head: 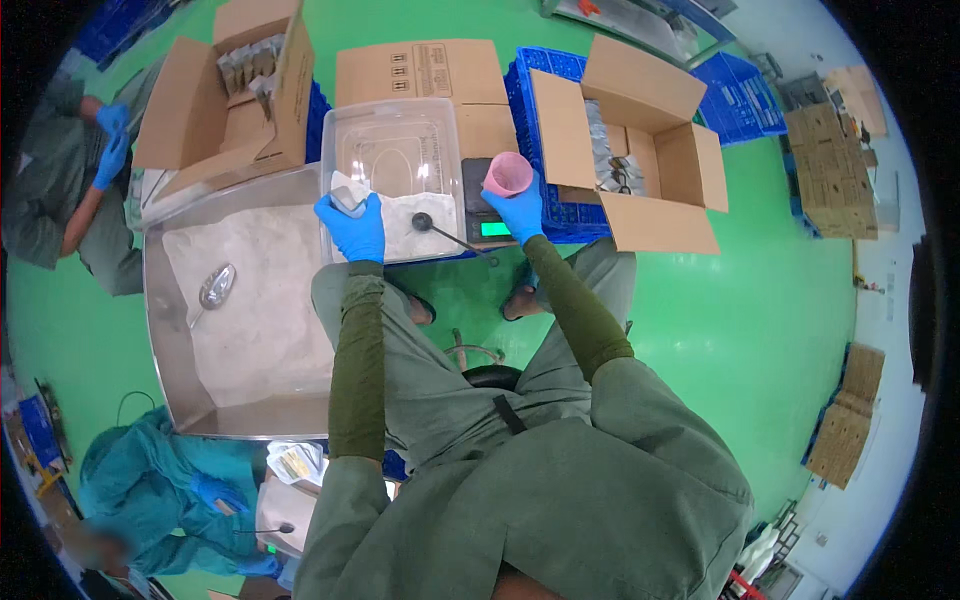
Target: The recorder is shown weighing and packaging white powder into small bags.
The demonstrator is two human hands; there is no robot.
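My left hand [354, 229], in a blue glove, holds a small white and silvery packet [349, 192] over a clear plastic tub [453, 135]. White powder [412, 217] lies in the near part of that tub. A black round-ended scoop [422, 221] with a thin handle rests on the powder, its handle reaching over the tub's right rim. My right hand [516, 212], gloved too, grips a pink cup [508, 174] over a digital scale [475, 196] with a lit green display. The cup's mouth faces up, and its inside looks pink.
A steel tray [160, 330] of pale powder with a metal scoop [217, 286] stands at left. Open cardboard boxes [180, 112] [660, 221] with silvery packets stand at both sides, the right one on a blue crate [525, 97]. Co-workers [45, 165] [142, 487] sit at left and lower left.
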